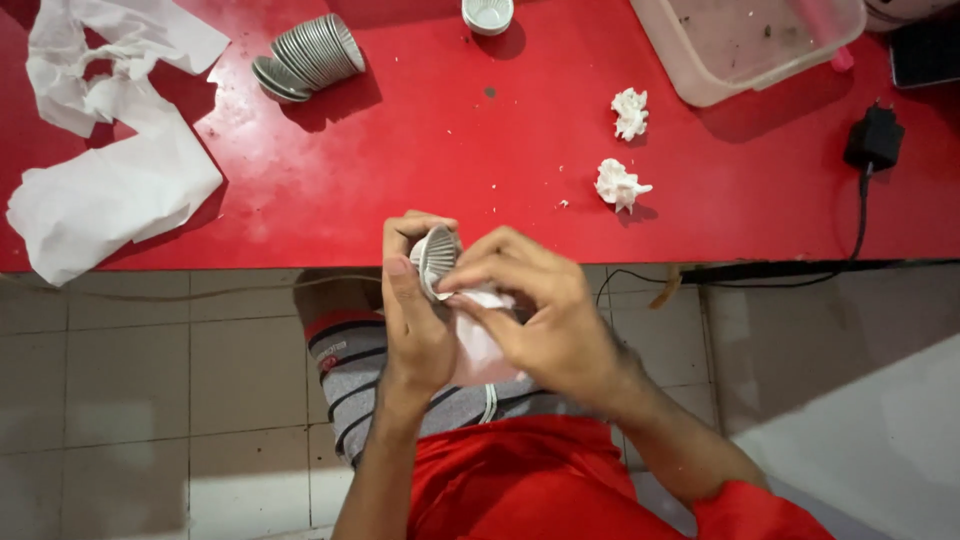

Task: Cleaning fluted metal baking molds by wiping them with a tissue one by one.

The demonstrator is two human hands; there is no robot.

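My left hand (415, 315) grips a small fluted metal baking cup (433, 258) on its side, just in front of the red table's (420, 150) near edge. My right hand (535, 315) presses a piece of white tissue (478, 335) against the cup's open side with its fingertips. Both hands hover over my lap, above striped shorts and a red shirt.
A tipped stack of several fluted metal cups (308, 55) lies at the table's back left. A large crumpled white paper (105, 150) covers the left side. Two crumpled tissue wads (622, 185) (630, 112), a clear plastic tub (745, 40), a white cup (488, 14) and a black charger (873, 138) are on the right.
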